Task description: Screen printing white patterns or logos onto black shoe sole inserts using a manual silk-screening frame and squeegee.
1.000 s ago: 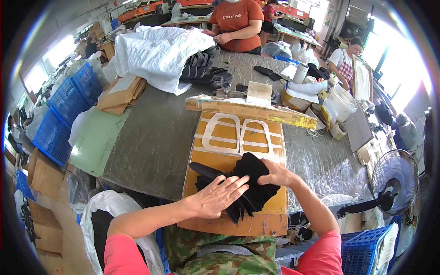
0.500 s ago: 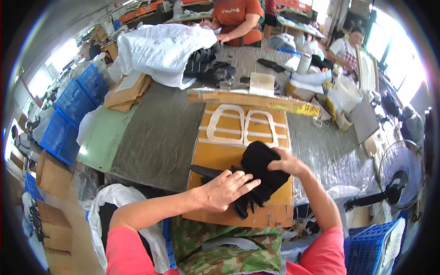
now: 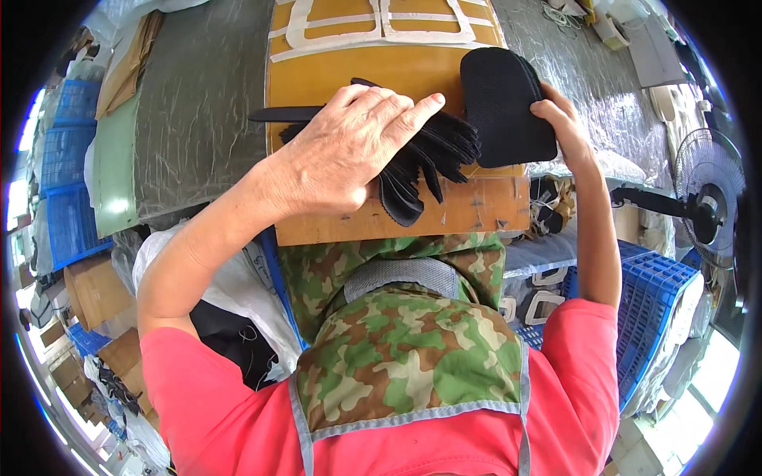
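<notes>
On the right, my right hand [image 3: 562, 131] is closed on the edge of a neat stack of black fabric pieces [image 3: 508, 107], rounded rectangles in shape. Its thumb lies on top; the other fingers are mostly hidden behind. My left hand [image 3: 349, 147] rests over a fanned pile of loose black fabric pieces [image 3: 432, 155], index finger stretched out and thumb mostly tucked beneath. One dark strip [image 3: 286, 114] pokes out to the left of that hand. Both lots lie over the yellow-brown board [image 3: 317, 79] before me, with a gap between them.
Two white frame-shaped outlines [image 3: 381, 36] lie on the board's far part. A grey table [image 3: 198, 103] with plastic film extends both sides. Blue crates [image 3: 75, 166] stand far left, another blue crate [image 3: 651, 293] at right, below a black fan [image 3: 705, 206]. A white sack [image 3: 246, 278] sits by my left elbow.
The view has tipped downward. My right hand has carried the black stack to the right, away from the fanned pile. My left hand stays over the loose pieces.
</notes>
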`<state>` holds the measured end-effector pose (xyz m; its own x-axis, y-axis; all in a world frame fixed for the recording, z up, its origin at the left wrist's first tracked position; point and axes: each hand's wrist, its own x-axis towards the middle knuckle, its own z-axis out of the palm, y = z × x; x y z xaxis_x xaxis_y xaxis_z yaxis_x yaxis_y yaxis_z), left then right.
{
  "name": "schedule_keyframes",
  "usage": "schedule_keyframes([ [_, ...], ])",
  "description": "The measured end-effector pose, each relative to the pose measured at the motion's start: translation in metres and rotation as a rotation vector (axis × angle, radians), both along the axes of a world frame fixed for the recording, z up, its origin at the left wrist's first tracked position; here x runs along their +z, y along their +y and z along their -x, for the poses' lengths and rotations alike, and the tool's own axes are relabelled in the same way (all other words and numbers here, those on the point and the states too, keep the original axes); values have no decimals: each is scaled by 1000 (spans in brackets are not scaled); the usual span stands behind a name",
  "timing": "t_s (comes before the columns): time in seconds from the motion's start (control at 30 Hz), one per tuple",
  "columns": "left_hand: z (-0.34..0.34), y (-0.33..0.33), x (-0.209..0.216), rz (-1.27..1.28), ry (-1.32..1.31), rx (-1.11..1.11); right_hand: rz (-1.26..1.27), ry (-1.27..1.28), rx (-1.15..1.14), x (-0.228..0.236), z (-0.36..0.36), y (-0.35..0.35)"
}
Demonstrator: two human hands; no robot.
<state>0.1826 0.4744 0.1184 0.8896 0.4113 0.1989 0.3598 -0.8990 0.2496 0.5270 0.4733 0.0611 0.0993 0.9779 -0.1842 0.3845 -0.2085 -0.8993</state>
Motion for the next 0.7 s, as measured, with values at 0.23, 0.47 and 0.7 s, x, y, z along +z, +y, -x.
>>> schedule_keyframes([
  [0.23,28,-12,20,39,200,186,-532,-546,316,73,89,-31],
  [0.47,26,1,9,-6,176,170,-521,-664,706,82,198,-15],
  [0.7,65,5,1,104,-99,298,-434,-773,619,67,206,-1],
])
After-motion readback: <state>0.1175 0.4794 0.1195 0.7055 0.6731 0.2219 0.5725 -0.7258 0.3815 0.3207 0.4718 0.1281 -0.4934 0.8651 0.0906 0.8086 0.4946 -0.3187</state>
